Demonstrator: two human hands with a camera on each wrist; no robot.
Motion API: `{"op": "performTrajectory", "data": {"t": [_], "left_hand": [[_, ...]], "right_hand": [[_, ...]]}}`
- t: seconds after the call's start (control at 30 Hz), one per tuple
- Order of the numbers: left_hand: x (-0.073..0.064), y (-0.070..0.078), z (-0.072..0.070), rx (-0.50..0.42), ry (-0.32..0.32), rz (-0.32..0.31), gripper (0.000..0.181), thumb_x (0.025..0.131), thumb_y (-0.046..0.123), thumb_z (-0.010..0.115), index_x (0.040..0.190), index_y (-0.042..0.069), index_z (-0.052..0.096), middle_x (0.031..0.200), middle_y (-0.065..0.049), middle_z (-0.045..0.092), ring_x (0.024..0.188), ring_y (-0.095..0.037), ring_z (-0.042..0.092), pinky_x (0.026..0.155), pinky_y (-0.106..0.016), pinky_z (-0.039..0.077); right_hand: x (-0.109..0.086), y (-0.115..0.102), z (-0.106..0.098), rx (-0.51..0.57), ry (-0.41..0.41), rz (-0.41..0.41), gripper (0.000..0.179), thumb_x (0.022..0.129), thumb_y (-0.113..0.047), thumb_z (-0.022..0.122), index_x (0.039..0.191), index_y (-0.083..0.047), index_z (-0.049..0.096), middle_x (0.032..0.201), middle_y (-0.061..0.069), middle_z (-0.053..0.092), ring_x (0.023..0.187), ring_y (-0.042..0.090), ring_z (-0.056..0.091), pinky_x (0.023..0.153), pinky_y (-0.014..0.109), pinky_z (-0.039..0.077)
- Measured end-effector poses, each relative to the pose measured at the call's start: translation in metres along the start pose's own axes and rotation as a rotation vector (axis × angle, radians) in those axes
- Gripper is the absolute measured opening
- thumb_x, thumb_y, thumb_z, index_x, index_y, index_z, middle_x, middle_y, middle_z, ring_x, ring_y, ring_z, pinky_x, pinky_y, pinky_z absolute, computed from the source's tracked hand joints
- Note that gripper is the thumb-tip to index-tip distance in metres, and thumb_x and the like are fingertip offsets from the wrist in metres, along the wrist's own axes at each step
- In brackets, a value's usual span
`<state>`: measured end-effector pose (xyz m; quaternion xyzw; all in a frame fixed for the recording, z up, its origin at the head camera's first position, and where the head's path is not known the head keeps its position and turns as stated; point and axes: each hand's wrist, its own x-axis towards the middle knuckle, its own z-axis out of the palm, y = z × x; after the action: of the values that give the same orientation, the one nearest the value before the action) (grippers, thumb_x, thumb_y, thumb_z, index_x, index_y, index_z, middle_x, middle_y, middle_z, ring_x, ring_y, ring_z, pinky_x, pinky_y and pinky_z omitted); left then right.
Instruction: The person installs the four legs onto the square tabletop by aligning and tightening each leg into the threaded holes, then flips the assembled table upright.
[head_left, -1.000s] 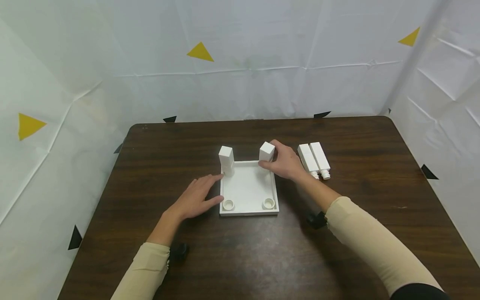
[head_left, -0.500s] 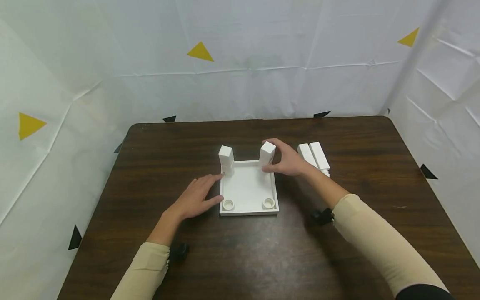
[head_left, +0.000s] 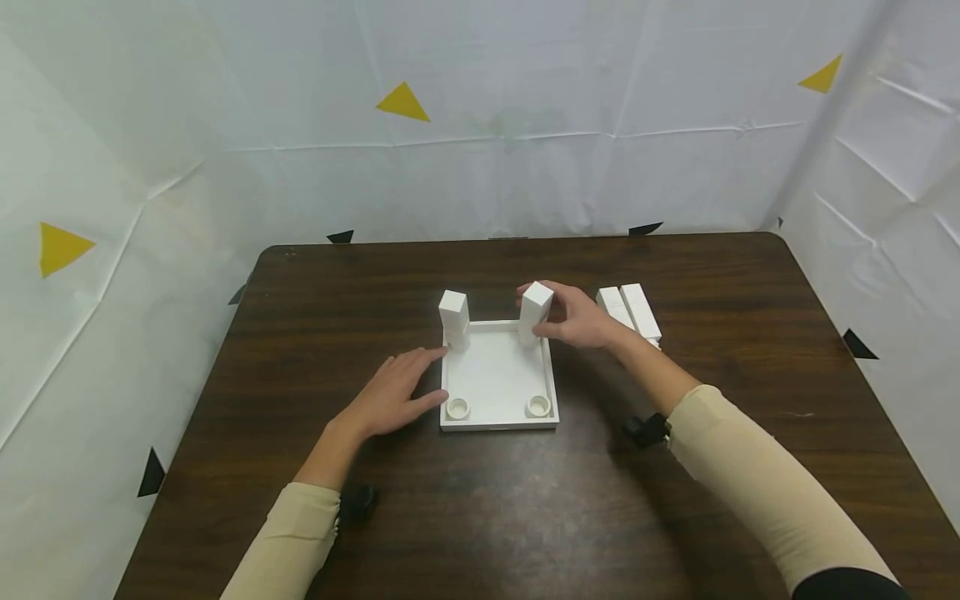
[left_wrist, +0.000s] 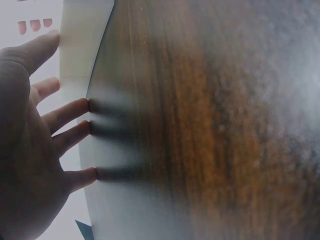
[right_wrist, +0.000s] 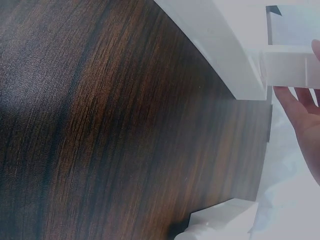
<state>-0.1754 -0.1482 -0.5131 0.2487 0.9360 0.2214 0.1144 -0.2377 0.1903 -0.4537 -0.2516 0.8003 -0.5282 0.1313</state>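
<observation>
A square white tabletop panel [head_left: 495, 375] with a raised rim lies underside up on the brown table. At its far right corner stands a white table leg [head_left: 534, 315], square in section. My right hand [head_left: 581, 321] grips this leg, thumb in front and fingers behind; in the right wrist view the fingers [right_wrist: 295, 107] are at the leg [right_wrist: 287, 69] beside the panel's edge [right_wrist: 215, 47]. A second leg [head_left: 453, 317] is upright at the far left corner. My left hand [head_left: 393, 392] touches the panel's left edge with fingers and thumb spread; the left wrist view shows its extended fingers [left_wrist: 70, 115].
Round white sockets [head_left: 457, 408] sit in both near corners of the panel. Two loose white legs [head_left: 640, 310] lie side by side on the wooden table [head_left: 360, 292], right of the panel, partly behind the right forearm. White sheeting [head_left: 495, 192] surrounds the table.
My right hand has shifted slightly right and its fingers now reach farther round behind the leg. The leg's top has turned a little. My left hand has stayed put.
</observation>
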Motion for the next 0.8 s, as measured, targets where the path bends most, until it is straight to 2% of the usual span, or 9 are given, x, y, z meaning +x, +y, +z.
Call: {"op": "performTrajectory", "data": {"t": [0.17,0.33,0.53,0.8], "left_hand": [[-0.0007,0.0016,-0.0018,0.002,0.003,0.003,0.073,0.092,0.063,0.052,0.154,0.032,0.029,0.155,-0.001,0.035,0.144,-0.021,0.028,0.115,-0.058,0.015],[-0.0010,0.0020,-0.0025,0.001,0.005,0.007,0.073,0.092,0.063,0.052,0.154,0.031,0.029,0.155,-0.002,0.036,0.144,-0.021,0.029,0.115,-0.058,0.015],[-0.0014,0.0010,-0.0020,-0.004,0.004,0.003,0.073,0.092,0.064,0.051,0.154,0.032,0.029,0.155,0.000,0.036,0.144,-0.020,0.029,0.115,-0.057,0.015],[-0.0016,-0.0003,-0.0016,-0.015,0.001,-0.001,0.073,0.092,0.063,0.052,0.154,0.031,0.029,0.156,-0.001,0.034,0.144,-0.021,0.028,0.115,-0.057,0.015]], "right_hand": [[-0.0008,0.0012,0.0010,-0.061,0.022,-0.010,0.055,0.082,0.009,0.071,0.133,0.005,0.050,0.128,0.025,0.056,0.114,0.039,0.056,0.095,0.054,0.047],[-0.0022,-0.0023,0.0027,-0.147,0.030,0.037,0.049,0.084,0.002,0.074,0.127,0.002,0.051,0.119,0.019,0.059,0.112,0.035,0.059,0.092,0.048,0.051],[-0.0019,-0.0042,0.0056,-0.195,0.051,0.065,0.044,0.084,-0.003,0.075,0.123,-0.001,0.053,0.114,0.015,0.060,0.107,0.031,0.060,0.090,0.044,0.052],[-0.0011,-0.0057,0.0094,-0.274,0.128,0.069,0.044,0.082,-0.012,0.080,0.118,-0.006,0.057,0.108,0.010,0.065,0.095,0.025,0.061,0.081,0.043,0.052]]}}
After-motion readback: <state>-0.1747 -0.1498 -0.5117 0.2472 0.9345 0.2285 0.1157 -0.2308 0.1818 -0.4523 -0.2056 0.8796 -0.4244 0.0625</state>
